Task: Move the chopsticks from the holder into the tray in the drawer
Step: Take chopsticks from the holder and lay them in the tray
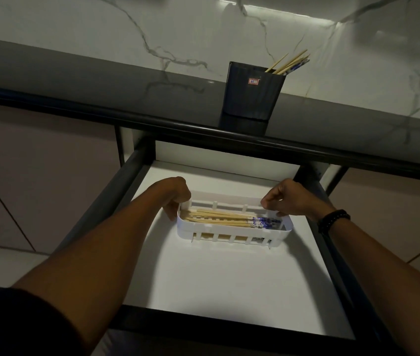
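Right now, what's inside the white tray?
Chopsticks lie lengthwise in the tray, blue-patterned ends rightward. They hide much of its floor; the left hand and right hand cover its far corners.

A bundle of pale wooden chopsticks with blue-patterned ends [229,218] lies flat along a white slotted plastic tray [234,233], between the left hand [178,195] and right hand [288,199], patterned ends toward the right one; each hand grips one end of the tray; it sits in the open white-floored drawer [229,291]; well beyond the hands a dark square holder [251,96] stands upright, remaining chopsticks [289,63] leaning rightward.
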